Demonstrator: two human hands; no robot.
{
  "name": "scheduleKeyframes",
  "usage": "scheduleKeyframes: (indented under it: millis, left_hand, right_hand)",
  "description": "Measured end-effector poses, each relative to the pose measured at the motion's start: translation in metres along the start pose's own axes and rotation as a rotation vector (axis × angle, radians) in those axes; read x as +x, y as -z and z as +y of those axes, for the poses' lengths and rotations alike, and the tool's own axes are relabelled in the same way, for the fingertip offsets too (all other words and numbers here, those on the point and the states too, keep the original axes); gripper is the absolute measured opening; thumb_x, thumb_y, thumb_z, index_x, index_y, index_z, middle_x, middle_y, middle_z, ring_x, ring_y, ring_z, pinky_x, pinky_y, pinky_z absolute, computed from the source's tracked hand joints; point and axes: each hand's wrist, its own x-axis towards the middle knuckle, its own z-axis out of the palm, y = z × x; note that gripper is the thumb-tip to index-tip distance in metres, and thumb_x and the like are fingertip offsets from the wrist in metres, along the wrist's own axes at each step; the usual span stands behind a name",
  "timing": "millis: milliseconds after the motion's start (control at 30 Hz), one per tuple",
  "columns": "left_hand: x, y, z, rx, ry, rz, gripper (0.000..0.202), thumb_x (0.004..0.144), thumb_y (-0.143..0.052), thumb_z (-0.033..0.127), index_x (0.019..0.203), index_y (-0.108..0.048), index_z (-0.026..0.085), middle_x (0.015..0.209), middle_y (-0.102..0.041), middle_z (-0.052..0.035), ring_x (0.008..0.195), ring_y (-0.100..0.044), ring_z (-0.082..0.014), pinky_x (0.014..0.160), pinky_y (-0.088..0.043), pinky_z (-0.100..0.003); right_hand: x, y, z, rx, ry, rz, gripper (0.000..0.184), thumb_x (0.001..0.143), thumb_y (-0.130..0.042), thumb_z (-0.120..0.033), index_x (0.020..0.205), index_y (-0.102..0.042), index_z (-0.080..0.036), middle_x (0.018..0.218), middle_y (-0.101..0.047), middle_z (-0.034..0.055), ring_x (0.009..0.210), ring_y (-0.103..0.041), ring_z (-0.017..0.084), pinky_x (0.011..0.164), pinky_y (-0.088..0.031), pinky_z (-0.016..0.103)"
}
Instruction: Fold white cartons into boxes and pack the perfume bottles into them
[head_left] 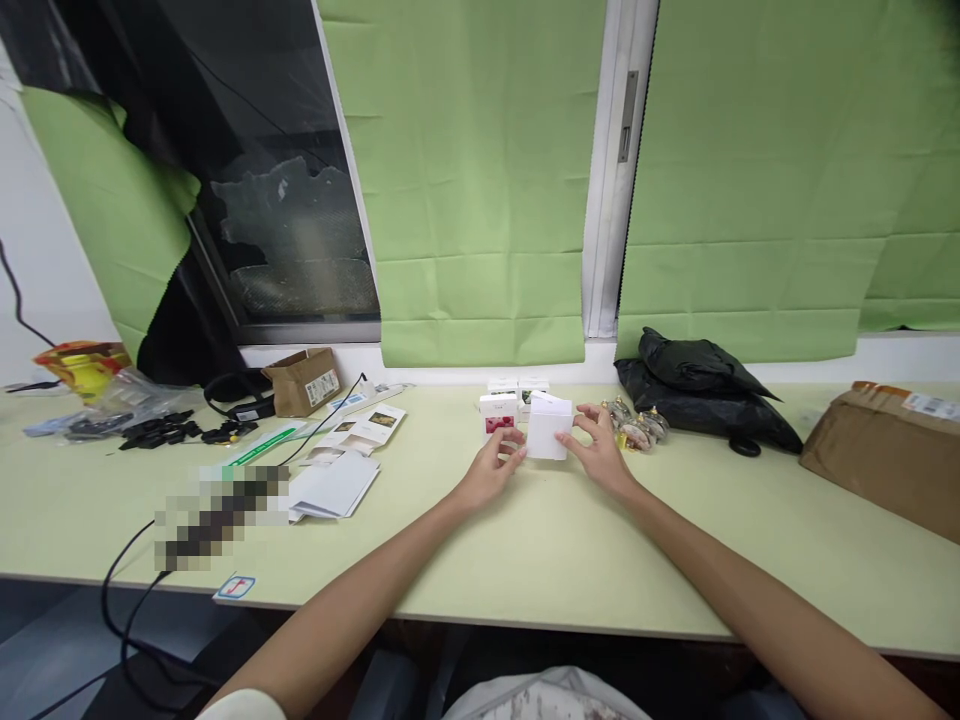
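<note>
White box [548, 430] half-hidden between hands [491, 470]

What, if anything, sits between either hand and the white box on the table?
Nothing visible. The left hand and right hand both touch the white box directly, one on each side. The box with the red label stands just behind to the left, and the small metal pieces lie to the right, neither in between.

Green blinds [480, 200] fill the upper frame above a pale surface [525, 560]. A black bag [697, 385] lies at centre right, a brown parcel [885, 455] at far right. A small cardboard box [304, 380], leaflets [337, 480] and black cables [172, 430] sit at left.
</note>
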Motion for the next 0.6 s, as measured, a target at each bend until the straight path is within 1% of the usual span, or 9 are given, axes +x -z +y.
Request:
scheduleKeyframes:
  millis: [200,300,367,500,600]
  left_hand:
    - [0.005,0.002,-0.006,0.051,-0.022,-0.003,0.041,0.095,-0.062,0.055,0.122,-0.059,0.024,0.133,-0.060,-0.0104,0.110,-0.061,-0.0234,0.085,-0.053,-0.035]
    - [0.007,0.003,-0.010,0.072,-0.019,-0.013,0.041,0.096,-0.061,0.055,0.123,-0.057,0.024,0.134,-0.060,-0.0100,0.111,-0.061,-0.0229,0.087,-0.054,-0.036]
    - [0.008,0.004,-0.012,0.091,-0.017,-0.017,0.040,0.097,-0.060,0.054,0.124,-0.056,0.024,0.135,-0.059,-0.0097,0.112,-0.062,-0.0226,0.088,-0.054,-0.035]
    - [0.007,0.006,-0.012,0.112,-0.024,-0.010,0.040,0.100,-0.055,0.054,0.127,-0.055,0.026,0.139,-0.058,-0.0098,0.117,-0.062,-0.0230,0.091,-0.054,-0.036]
    - [0.007,0.007,-0.012,0.096,-0.037,0.008,0.042,0.103,-0.050,0.055,0.134,-0.052,0.027,0.143,-0.057,-0.0102,0.122,-0.061,-0.0241,0.094,-0.054,-0.038]
  right_hand:
    - [0.002,-0.008,0.013,-0.019,0.000,-0.113,0.030,0.088,-0.071,-0.053,0.092,-0.078,-0.024,0.137,-0.052,0.0121,0.136,-0.043,0.033,0.118,-0.029,0.055]
    - [0.003,-0.014,0.019,-0.019,-0.005,-0.152,0.029,0.088,-0.071,-0.051,0.091,-0.079,-0.024,0.131,-0.059,0.0123,0.133,-0.046,0.034,0.116,-0.030,0.054]
    - [0.004,-0.015,0.021,-0.013,-0.007,-0.153,0.027,0.088,-0.071,-0.050,0.091,-0.078,-0.024,0.126,-0.063,0.0118,0.128,-0.049,0.034,0.115,-0.032,0.054]
    - [0.005,-0.009,0.014,0.043,0.012,-0.120,0.024,0.088,-0.072,-0.048,0.095,-0.078,-0.025,0.122,-0.067,0.0099,0.121,-0.054,0.033,0.112,-0.035,0.052]
    - [0.003,-0.005,0.004,0.166,0.015,-0.173,0.024,0.088,-0.073,-0.048,0.098,-0.079,-0.027,0.120,-0.069,0.0086,0.119,-0.057,0.031,0.106,-0.043,0.047]
